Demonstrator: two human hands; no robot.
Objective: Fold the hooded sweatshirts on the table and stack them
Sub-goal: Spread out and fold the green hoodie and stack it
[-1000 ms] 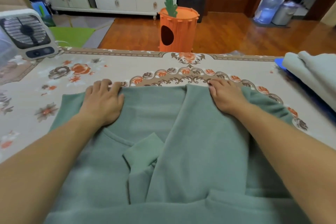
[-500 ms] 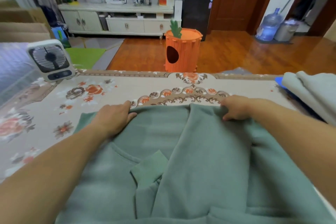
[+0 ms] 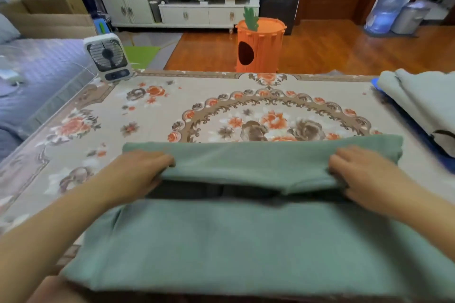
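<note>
The left hand (image 3: 138, 171) and right hand (image 3: 362, 172) each grip the folded-over far edge of the one green sweatshirt (image 3: 246, 241), fingers curled under the cloth, at centre frame. It lies low on the floral table (image 3: 172, 106). One pale folded stack (image 3: 423, 103) sits at right; one small fan (image 3: 107, 56) upper left.

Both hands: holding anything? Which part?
Yes. Left hand and right hand each grip the green sweatshirt at its folded-over far edge, one near each end.
</note>
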